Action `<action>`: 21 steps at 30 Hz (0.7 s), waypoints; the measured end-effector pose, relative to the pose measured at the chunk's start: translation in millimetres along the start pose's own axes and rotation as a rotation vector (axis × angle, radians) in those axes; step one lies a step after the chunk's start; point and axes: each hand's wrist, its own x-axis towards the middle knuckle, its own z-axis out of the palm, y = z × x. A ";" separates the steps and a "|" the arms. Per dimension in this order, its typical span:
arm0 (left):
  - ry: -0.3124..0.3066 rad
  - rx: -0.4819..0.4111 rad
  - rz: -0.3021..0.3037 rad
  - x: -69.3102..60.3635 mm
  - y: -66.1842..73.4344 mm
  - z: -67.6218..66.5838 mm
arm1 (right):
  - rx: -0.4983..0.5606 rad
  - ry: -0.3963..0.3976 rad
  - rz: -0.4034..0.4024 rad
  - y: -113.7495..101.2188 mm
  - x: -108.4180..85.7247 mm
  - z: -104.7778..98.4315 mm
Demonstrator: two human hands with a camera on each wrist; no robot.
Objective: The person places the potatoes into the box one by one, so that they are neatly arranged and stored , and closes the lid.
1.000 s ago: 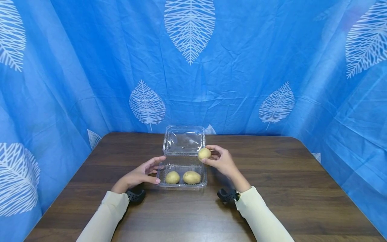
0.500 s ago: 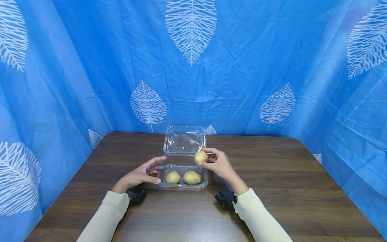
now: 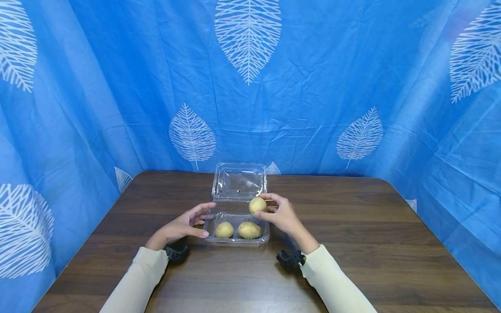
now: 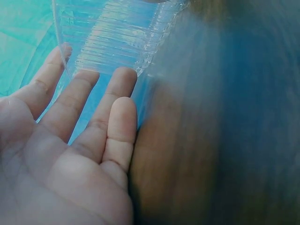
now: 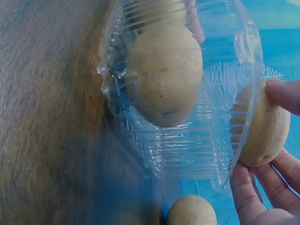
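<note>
A clear plastic clamshell container (image 3: pixel 236 239) stands on the table with its lid (image 3: pixel 239 180) raised at the back. Two potatoes lie side by side in its tray, a left potato (image 3: pixel 224 230) and a right potato (image 3: pixel 249 230). My left hand (image 3: pixel 182 226) is at the container's left side, thumb by the front rim; in the left wrist view its fairly straight fingers (image 4: pixel 84 89) touch the ribbed wall. My right hand (image 3: pixel 283 213) holds a third potato (image 3: pixel 257 205) between thumb and fingers, above the tray's back right part.
Another potato (image 5: pixel 191 213) shows at the bottom of the right wrist view, outside the container; in the head view I cannot see it. The brown wooden table (image 3: pixel 352 243) extends on both sides. A blue leaf-print curtain (image 3: pixel 305 108) hangs behind it.
My right hand has moved left and slightly toward me, bringing its potato from the container's right edge to over the tray. The left hand has stayed in place.
</note>
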 end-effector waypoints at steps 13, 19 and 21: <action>-0.008 -0.007 0.001 -0.7 0.8 0.8 | -0.030 0.000 -0.036 -0.7 0.1 8.5; -0.009 -0.002 0.011 0.0 -0.2 0.2 | -0.007 0.006 -0.024 -3.1 0.4 13.9; -0.009 0.000 0.012 0.2 -0.3 -0.2 | 0.001 -0.006 -0.020 -4.1 0.5 15.2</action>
